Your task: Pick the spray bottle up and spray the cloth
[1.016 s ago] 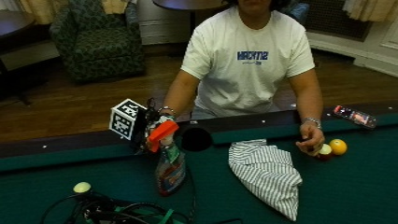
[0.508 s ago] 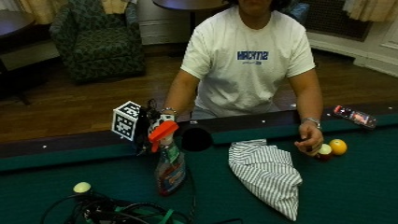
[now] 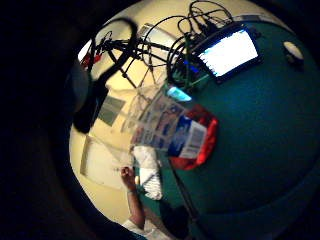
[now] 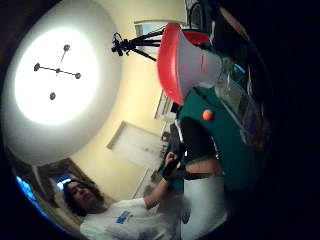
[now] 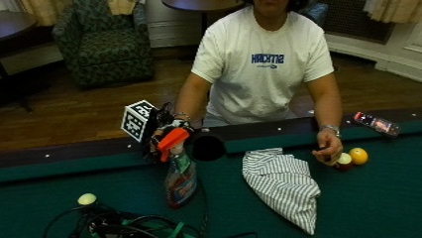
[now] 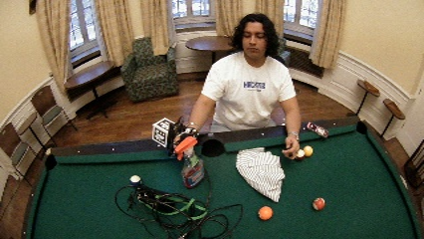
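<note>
Right hand (image 5: 160,138) curled round bottle (image 5: 180,174) head by surface's far edge, near side pocket; bottle hung tilted, base close to felt, nozzle not yet aimed. Cloth (image 5: 284,184) lay apart, toward bare hand (image 5: 329,151), awaiting spray

A person in a white T-shirt stands behind a green felt tabletop (image 6: 371,169), both hands over it. The gloved right hand (image 6: 181,135) grips the orange trigger head of a spray bottle (image 6: 191,167), whose clear body hangs below the hand with its base at the felt. Between the two hands, nearer the bare left hand (image 6: 290,151), lies a striped cloth (image 6: 262,171), crumpled and tapering toward the viewer. The left hand rests on the felt, touching two billiard balls (image 6: 303,152). Beyond the cloth from the person lie an orange ball (image 6: 265,212) and a red ball (image 6: 318,203). Below the right hand, a tangle of cables (image 6: 175,211) sprawls beside a white ball (image 6: 135,179).
</note>
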Motion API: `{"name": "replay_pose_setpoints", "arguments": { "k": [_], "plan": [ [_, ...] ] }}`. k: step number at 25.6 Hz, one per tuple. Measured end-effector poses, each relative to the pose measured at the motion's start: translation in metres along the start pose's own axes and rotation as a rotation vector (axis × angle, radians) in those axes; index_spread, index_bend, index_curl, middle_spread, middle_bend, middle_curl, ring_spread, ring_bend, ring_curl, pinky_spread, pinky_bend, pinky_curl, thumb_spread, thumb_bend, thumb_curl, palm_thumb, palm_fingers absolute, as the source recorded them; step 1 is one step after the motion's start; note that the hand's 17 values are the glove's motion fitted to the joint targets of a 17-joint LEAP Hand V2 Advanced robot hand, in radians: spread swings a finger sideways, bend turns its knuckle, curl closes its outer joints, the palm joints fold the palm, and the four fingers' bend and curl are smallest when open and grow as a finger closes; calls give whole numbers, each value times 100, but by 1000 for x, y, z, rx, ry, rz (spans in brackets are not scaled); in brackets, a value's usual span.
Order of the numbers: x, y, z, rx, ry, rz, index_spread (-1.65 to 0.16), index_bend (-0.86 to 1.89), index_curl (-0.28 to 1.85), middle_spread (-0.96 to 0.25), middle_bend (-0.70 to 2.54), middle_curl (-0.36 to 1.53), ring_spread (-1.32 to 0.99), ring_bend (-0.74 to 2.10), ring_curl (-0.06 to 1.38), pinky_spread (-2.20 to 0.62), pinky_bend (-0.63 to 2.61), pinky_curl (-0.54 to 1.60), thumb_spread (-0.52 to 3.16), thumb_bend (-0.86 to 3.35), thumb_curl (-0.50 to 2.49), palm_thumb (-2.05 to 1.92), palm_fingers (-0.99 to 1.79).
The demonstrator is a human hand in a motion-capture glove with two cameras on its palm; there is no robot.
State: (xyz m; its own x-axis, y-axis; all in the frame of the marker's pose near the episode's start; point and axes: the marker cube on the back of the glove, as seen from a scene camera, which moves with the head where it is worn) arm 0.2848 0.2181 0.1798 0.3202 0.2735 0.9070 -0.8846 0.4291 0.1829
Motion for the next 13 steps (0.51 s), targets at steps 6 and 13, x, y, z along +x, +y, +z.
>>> {"name": "replay_pose_setpoints", "arguments": {
  "k": [6, 13],
  "plan": [
    [1, -10, 15, -32, 26, 53, -35, 14, 44, -22, 56, 63, -20, 73, 61, -6, 55, 61, 77, -8, 49, 66, 31],
    [6, -27, 37, -12, -3, 98, -33, 10, 35, -17, 44, 53, -16, 63, 48, 5, 44, 46, 83, -5, 44, 59, 35]
  ]
}}
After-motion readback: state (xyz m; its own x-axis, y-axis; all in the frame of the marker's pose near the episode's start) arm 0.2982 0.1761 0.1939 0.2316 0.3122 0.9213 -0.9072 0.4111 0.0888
